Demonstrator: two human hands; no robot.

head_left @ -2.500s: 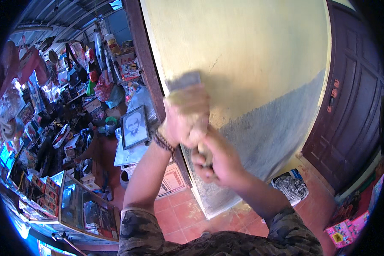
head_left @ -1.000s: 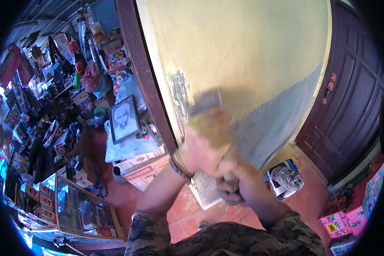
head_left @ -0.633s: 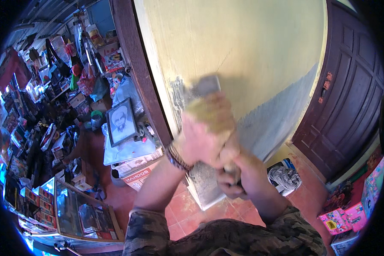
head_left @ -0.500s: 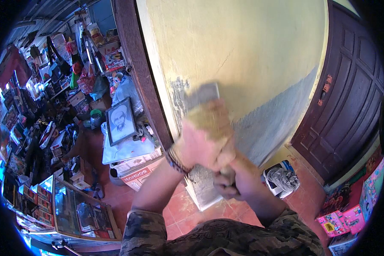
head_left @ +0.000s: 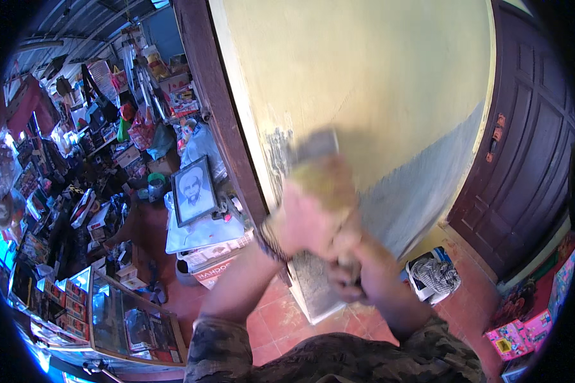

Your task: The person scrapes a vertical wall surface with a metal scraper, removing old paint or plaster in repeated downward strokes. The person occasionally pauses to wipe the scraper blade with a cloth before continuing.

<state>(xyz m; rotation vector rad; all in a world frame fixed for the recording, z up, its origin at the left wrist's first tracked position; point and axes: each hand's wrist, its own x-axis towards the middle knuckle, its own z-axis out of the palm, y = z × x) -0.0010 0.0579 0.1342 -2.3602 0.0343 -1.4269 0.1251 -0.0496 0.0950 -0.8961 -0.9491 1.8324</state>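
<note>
In front of the yellow wall [head_left: 377, 70] my two hands hold one wide, flat tool [head_left: 318, 145], blurred by motion. Its upper end is grey and broad, with a yellowish-brown part [head_left: 329, 179] below; it looks like a scraper or wide brush, and I cannot tell which. My left hand [head_left: 310, 214], with a dark bracelet at the wrist, is closed around that yellowish-brown part. Lower down, my right hand [head_left: 346, 277] has its fingers wrapped about the tool's lower end. The grey end is at the wall beside a patch of worn paint [head_left: 278, 150]; contact is unclear.
A dark wooden post [head_left: 227, 108] borders the wall's left edge. Left of it, a framed portrait [head_left: 195, 191] lies on stacked boxes, near a glass display case [head_left: 134, 319] and crowded shop goods. On the right are a brown door [head_left: 524, 127], a black-and-white cloth bundle [head_left: 434, 276] and pink boxes [head_left: 521, 338].
The whole scene has shifted slightly right and down in view. Both hands keep hold of the tool, which stays near the same worn patch of wall.
</note>
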